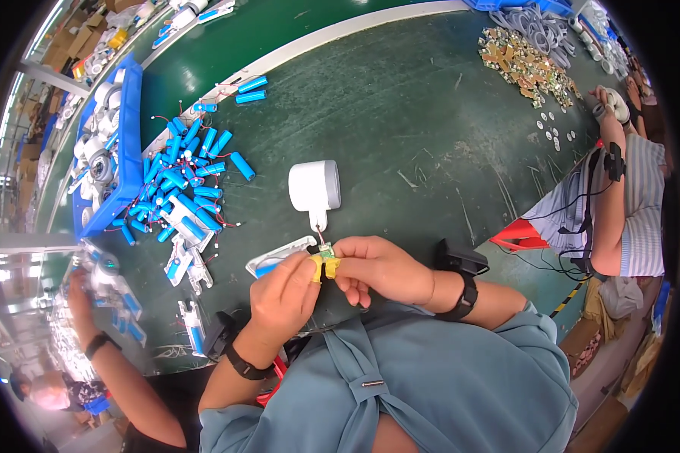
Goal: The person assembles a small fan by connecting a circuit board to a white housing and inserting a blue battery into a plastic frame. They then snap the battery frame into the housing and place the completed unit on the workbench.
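A small green circuit board [326, 251] is pinched between my two hands, close to the table's near edge. My left hand [283, 294] is closed on its left side, my right hand [385, 273] on its right. Yellow coverings wrap the digits that meet below the board. Thin wires run from the board up to a white cylindrical housing [310, 186] with a grey rim, lying just beyond my fingers. Partly hidden behind my left hand is a white handle shell [281, 251] with a blue battery cell [268, 268] in it.
Blue wired battery cells [177, 170] are heaped at left, beside a blue bin [132, 143] of white housings. Far right are piled circuit boards [517, 64], grey rings [540, 34] and white discs [556, 136]. Co-workers' arms show at left [132, 392] and right [610, 204].
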Tool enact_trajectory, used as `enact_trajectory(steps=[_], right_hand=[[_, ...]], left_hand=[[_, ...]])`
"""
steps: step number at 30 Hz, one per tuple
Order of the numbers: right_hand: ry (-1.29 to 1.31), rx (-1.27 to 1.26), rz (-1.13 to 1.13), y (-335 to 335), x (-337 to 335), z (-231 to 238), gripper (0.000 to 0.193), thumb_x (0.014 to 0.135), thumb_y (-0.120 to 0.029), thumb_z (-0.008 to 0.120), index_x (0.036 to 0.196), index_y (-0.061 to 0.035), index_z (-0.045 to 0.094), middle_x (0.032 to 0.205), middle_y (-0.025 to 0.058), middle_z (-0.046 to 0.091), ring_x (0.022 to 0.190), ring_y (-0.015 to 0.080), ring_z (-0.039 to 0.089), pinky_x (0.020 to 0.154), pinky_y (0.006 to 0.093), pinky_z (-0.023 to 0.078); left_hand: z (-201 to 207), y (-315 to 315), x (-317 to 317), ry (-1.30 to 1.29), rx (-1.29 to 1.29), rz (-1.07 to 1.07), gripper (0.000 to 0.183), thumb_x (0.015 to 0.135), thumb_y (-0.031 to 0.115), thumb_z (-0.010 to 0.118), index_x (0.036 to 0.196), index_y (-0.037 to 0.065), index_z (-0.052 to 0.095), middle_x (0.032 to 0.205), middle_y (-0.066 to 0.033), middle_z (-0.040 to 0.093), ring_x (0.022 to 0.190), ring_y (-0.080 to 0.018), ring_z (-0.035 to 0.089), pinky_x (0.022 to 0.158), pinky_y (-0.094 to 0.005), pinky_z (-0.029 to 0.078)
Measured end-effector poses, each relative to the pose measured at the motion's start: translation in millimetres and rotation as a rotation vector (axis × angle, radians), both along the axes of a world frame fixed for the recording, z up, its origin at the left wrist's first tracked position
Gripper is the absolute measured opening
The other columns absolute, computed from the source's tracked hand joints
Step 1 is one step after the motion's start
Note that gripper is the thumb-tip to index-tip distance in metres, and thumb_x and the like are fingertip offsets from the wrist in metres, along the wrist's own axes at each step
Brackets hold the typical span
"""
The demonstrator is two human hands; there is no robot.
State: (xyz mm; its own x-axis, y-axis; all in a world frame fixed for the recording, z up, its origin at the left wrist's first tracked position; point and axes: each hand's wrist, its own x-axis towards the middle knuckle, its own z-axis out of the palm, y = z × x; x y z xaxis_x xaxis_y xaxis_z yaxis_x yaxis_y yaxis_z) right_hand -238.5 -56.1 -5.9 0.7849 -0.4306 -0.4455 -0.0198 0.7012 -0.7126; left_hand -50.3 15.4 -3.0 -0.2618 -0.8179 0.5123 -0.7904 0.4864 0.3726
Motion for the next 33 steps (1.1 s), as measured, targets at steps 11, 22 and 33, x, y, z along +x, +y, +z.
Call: enact_trajectory(steps=[11,22,33], right_hand=[[0.245,-1.025,-0.294,25.0,19.6,-12.7,0.009,0.087,-0.004,0.053,0.085,0.0022,0.046,0.074,0.021,0.059,0.066,0.0417,0.058,0.057,0.0466,0.048],[0.3,-1.131,-0.248,27.4,18.3,-16.6,0.007,0.09,-0.003,0.05,0.094,0.0015,0.047,0.079,0.0193,0.058,0.068,0.0398,0.059,0.059,0.0458,0.046],[0.309,-1.131,-0.315,30.6,20.9,-21.1,0.009,0.089,-0.004,0.051,0.094,0.0014,0.047,0.079,0.0194,0.06,0.067,0.039,0.06,0.058,0.0448,0.048]], left_hand=[[-0.1,9.8,-17.6,0.961,0.594,0.258,0.019,0.08,-0.012,0.058,0.098,-0.008,0.062,0.094,-0.013,0.064,0.076,-0.0149,0.064,0.066,-0.0259,0.055],[-4.6,10.7,-21.0,0.508,0.321,0.182,0.019,0.079,-0.011,0.059,0.098,-0.007,0.06,0.093,-0.0152,0.063,0.073,-0.018,0.065,0.064,-0.026,0.053],[-1.3,7.2,-19.2,0.687,0.447,0.131,0.019,0.084,-0.01,0.054,0.102,-0.007,0.057,0.094,-0.0117,0.06,0.075,-0.0149,0.063,0.064,-0.0247,0.052]])
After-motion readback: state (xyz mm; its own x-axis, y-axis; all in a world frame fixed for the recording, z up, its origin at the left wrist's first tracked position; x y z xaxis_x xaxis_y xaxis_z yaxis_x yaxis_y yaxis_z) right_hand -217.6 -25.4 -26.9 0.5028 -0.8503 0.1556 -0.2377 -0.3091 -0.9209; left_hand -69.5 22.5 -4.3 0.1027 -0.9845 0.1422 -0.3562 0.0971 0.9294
